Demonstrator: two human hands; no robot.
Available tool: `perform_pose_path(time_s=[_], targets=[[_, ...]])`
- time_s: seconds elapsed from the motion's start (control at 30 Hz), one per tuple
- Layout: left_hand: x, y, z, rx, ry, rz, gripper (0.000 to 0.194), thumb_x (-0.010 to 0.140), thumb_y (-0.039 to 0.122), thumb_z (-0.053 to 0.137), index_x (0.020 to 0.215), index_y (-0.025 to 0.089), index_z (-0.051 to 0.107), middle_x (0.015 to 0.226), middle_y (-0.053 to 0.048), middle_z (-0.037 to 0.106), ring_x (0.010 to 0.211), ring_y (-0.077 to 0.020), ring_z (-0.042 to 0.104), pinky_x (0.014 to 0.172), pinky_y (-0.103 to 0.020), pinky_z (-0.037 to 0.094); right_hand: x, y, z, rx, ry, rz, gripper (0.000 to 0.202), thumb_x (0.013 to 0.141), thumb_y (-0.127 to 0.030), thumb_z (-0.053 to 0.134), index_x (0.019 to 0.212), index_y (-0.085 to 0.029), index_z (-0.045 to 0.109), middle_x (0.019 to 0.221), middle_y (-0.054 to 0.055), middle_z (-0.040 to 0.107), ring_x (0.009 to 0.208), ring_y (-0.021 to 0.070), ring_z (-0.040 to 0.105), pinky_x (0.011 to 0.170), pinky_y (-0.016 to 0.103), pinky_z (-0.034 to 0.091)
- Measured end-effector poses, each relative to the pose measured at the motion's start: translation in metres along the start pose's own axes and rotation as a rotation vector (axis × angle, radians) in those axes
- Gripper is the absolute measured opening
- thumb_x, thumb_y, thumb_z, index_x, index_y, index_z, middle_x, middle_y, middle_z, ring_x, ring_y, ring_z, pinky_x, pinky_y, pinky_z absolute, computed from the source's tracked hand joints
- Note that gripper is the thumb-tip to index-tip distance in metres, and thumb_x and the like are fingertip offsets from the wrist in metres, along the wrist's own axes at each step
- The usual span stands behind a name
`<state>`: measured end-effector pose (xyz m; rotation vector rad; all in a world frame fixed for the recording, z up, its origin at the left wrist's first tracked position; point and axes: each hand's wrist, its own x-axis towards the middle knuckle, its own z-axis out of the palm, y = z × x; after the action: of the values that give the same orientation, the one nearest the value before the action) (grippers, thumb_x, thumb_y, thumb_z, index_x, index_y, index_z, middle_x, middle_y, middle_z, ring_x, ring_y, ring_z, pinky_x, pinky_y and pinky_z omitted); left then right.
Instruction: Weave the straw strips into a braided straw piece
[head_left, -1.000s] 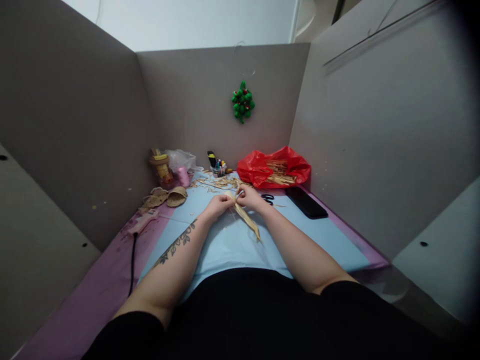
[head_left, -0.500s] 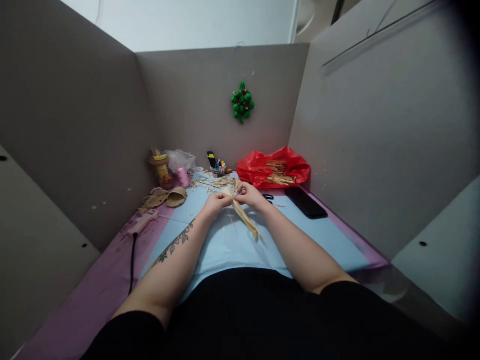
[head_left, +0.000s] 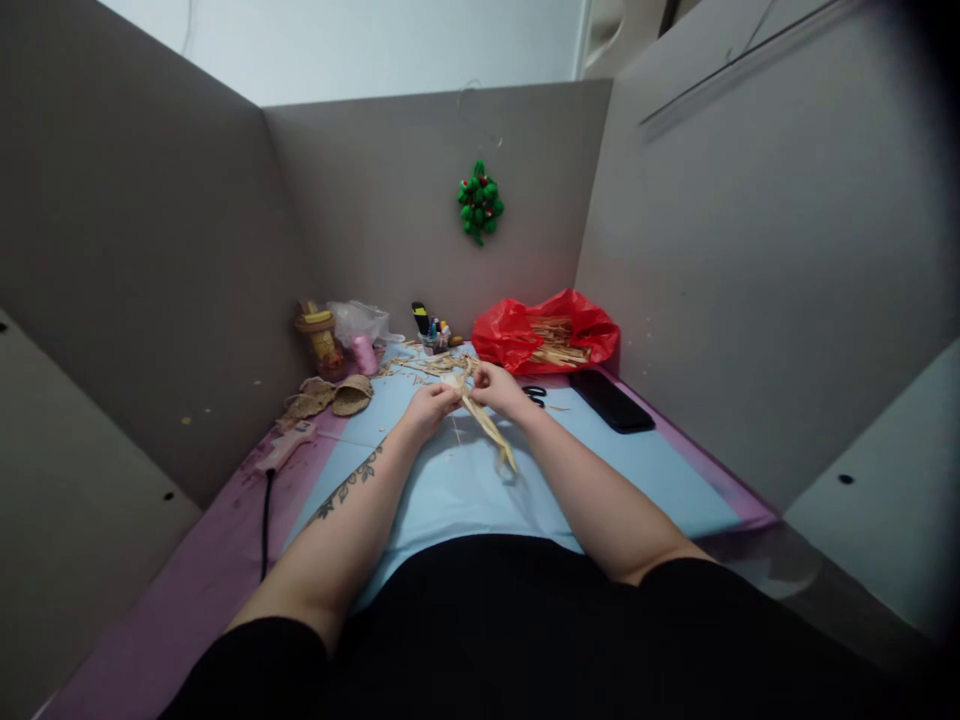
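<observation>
Between my two hands is a strip of pale dried husk [head_left: 489,430], its long tail hanging down toward me over the blue table cover. My left hand [head_left: 433,405] pinches it at the upper left end. Close beside it, my right hand [head_left: 495,388] is closed on the same husk with curled fingers. The exact grip of the fingertips is too small to make out. Just beyond my hands lie loose straw scraps [head_left: 431,367]. Black scissor handles [head_left: 535,394] show next to my right wrist.
A red plastic bag [head_left: 504,340] of dried strips stands at the back, with a black phone [head_left: 611,402] to its right. On the left are a pink glue gun [head_left: 287,447], a woven piece [head_left: 352,396], pink thread [head_left: 364,354] and a jar [head_left: 322,345]. Grey panels enclose the table.
The husk's hanging tail has shifted slightly and looks narrower, its tip blurred. Both hands keep their hold at nearly the same spot, and the view has tilted a little.
</observation>
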<state>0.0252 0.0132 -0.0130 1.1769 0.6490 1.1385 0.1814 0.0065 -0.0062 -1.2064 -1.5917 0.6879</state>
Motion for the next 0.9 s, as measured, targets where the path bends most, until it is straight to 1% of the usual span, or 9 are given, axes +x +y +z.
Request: perform_pose_path(time_s=[0.1,0.23,0.3,0.4,0.5,0.6,0.7,0.8,0.9], targets=[[-0.002,0.010,0.000,-0.083,-0.041,0.067,0.018,0.055,0.018,0.073,0.053,0.011,0.057,0.061,-0.002,0.063,0.062,-0.0110,0.058,0.071,-0.026,0.047,0.003,0.008,0.000,-0.159,0.048,0.032,0.019,0.051,-0.008,0.054,0.061,-0.019,0.042,0.051,-0.008,0.043,0.048,0.0080,0.042,0.046,0.018,0.033],[0.000,0.024,-0.007,-0.224,-0.006,0.078,0.013,0.059,0.015,0.071,0.056,0.011,0.059,0.059,-0.001,0.063,0.058,-0.0081,0.058,0.066,-0.019,0.048,0.006,0.014,-0.004,-0.119,0.076,0.102,0.019,0.055,-0.011,0.054,0.067,-0.020,0.042,0.051,-0.008,0.046,0.047,0.0097,0.047,0.047,0.019,0.034],[0.001,0.032,-0.012,-0.323,0.026,0.073,0.009,0.064,0.011,0.067,0.058,0.012,0.059,0.056,0.001,0.062,0.054,-0.0063,0.056,0.062,-0.017,0.048,0.008,0.017,-0.010,-0.215,0.147,0.091,0.018,0.056,-0.011,0.055,0.066,-0.020,0.043,0.055,-0.007,0.048,0.051,0.0103,0.049,0.049,0.019,0.035],[0.000,0.047,-0.022,-0.500,0.105,0.076,0.013,0.073,0.007,0.057,0.062,0.013,0.060,0.058,0.002,0.064,0.054,-0.0049,0.058,0.060,-0.013,0.049,0.012,0.024,-0.031,-0.466,0.308,0.092,0.011,0.063,-0.016,0.056,0.064,-0.020,0.046,0.060,-0.002,0.052,0.059,0.0123,0.049,0.056,0.021,0.036],[-0.003,0.061,-0.032,-0.647,0.165,0.139,0.021,0.082,0.008,0.047,0.067,0.015,0.060,0.058,0.002,0.064,0.055,-0.0038,0.060,0.061,-0.010,0.049,0.014,0.033,-0.058,-0.622,0.467,0.207,0.016,0.079,-0.031,0.049,0.068,-0.019,0.050,0.065,0.004,0.056,0.063,0.0158,0.051,0.060,0.025,0.036],[-0.005,0.068,-0.039,-0.713,0.202,0.168,0.022,0.086,0.012,0.044,0.072,0.017,0.060,0.057,0.004,0.063,0.056,-0.0028,0.060,0.062,-0.009,0.049,0.012,0.040,-0.084,-0.675,0.552,0.336,0.015,0.081,-0.032,0.048,0.076,-0.019,0.052,0.073,0.008,0.060,0.069,0.0189,0.054,0.064,0.029,0.038],[-0.003,0.067,-0.041,-0.696,0.190,0.172,0.020,0.084,0.013,0.048,0.068,0.017,0.058,0.058,0.004,0.062,0.058,-0.0018,0.060,0.063,-0.008,0.048,0.010,0.042,-0.102,-0.646,0.639,0.379,0.007,0.077,-0.026,0.052,0.079,-0.019,0.052,0.077,0.009,0.061,0.073,0.0210,0.057,0.066,0.031,0.041],[0.002,0.059,-0.039,-0.582,0.162,0.149,0.015,0.079,0.012,0.053,0.066,0.017,0.059,0.060,0.003,0.063,0.059,-0.0040,0.060,0.063,-0.010,0.049,0.011,0.038,-0.106,-0.445,0.674,0.337,0.010,0.071,-0.021,0.058,0.074,-0.019,0.049,0.072,0.006,0.060,0.074,0.0207,0.058,0.067,0.032,0.044],[0.006,0.048,-0.036,-0.418,0.095,0.111,0.003,0.071,0.013,0.061,0.069,0.014,0.062,0.065,0.001,0.065,0.062,-0.0071,0.060,0.064,-0.015,0.049,0.011,0.028,-0.099,-0.009,0.493,0.258,0.019,0.065,-0.018,0.060,0.076,-0.020,0.045,0.064,0.000,0.057,0.065,0.0177,0.060,0.062,0.030,0.048]])
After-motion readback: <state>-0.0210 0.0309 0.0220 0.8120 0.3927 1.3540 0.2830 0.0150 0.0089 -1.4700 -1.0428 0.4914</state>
